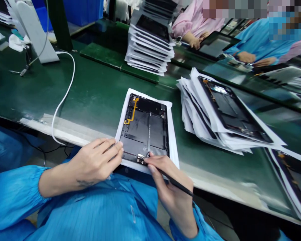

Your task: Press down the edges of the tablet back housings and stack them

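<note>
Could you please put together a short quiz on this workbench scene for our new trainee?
1. Multiple choice: Which of the person's own hands holds the slim black tool?
A) The left
B) The right
C) Neither

2. True or false: The orange flex cable lies inside the open tablet housing.

3. Fill in the blank: The sheet directly under that housing is ___ in colour.

Key:
1. B: the right hand holds it, near the housing's edge closest to the person.
2. True: it runs along the left part of the housing as seen here.
3. White.
</note>
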The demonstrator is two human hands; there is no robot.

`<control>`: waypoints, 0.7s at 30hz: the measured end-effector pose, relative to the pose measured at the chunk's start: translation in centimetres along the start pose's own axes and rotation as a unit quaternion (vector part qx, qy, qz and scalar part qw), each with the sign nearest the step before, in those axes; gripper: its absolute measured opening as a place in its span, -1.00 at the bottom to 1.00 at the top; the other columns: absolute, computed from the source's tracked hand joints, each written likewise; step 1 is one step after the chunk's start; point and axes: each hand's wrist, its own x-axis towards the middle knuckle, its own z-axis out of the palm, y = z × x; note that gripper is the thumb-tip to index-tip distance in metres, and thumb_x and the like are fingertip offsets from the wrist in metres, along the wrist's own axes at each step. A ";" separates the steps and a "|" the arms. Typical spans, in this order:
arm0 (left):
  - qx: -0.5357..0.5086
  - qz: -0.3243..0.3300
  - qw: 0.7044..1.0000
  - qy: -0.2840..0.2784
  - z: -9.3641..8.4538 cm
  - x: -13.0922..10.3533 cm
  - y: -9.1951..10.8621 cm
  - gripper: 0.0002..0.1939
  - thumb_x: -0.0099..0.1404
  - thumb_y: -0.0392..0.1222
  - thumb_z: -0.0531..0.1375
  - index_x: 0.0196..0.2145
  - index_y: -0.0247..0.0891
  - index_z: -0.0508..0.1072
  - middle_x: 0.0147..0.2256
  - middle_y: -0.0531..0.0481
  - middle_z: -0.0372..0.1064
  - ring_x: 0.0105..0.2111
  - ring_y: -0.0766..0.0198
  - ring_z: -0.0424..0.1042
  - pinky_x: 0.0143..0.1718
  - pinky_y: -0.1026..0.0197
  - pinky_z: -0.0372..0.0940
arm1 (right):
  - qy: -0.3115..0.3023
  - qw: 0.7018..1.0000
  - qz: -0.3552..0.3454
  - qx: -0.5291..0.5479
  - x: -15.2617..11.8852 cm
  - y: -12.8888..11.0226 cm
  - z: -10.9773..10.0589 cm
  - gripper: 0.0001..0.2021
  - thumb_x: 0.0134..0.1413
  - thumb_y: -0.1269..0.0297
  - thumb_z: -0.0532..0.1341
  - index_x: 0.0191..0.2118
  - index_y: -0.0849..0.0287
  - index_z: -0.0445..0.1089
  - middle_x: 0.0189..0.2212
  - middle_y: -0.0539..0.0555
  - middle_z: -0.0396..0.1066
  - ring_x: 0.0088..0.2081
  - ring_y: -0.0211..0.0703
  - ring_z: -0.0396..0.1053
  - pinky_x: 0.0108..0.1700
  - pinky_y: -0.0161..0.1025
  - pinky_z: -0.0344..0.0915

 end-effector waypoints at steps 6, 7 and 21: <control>-0.032 -0.008 0.999 0.009 0.4 0.9 0.1 -0.70 0.45 -0.45 0.00 -0.18 -0.42 0.55 -0.16 -0.17 0.58 -0.15 0.12 0.56 -0.09 0.09 0.43 | 0.015 1.000 -0.015 -0.012 -0.6 -0.1 0.3 -0.77 0.23 0.59 0.19 -0.15 0.12 0.48 -0.28 0.08 0.55 -0.22 -0.09 0.53 -0.03 -0.09 0.50; -0.049 -0.010 0.999 0.011 0.6 1.1 0.2 -0.69 0.46 -0.43 -0.01 -0.17 -0.42 0.54 -0.16 -0.17 0.58 -0.16 0.13 0.55 -0.11 0.10 0.43 | 0.017 0.999 -0.025 -0.019 -0.7 -0.1 0.3 -0.76 0.22 0.61 0.19 -0.14 0.13 0.48 -0.27 0.09 0.54 -0.21 -0.09 0.53 -0.03 -0.09 0.50; -0.054 0.004 0.998 -0.012 1.4 1.7 1.2 -0.76 0.45 -0.41 0.04 -0.05 -0.47 0.48 -0.18 -0.23 0.56 -0.14 0.07 0.55 -0.14 0.07 0.41 | -0.037 0.983 -0.140 -0.116 -2.3 -0.3 0.2 -0.75 0.23 0.59 0.18 -0.02 0.27 0.44 -0.29 0.15 0.55 -0.16 -0.06 0.54 0.04 -0.01 0.52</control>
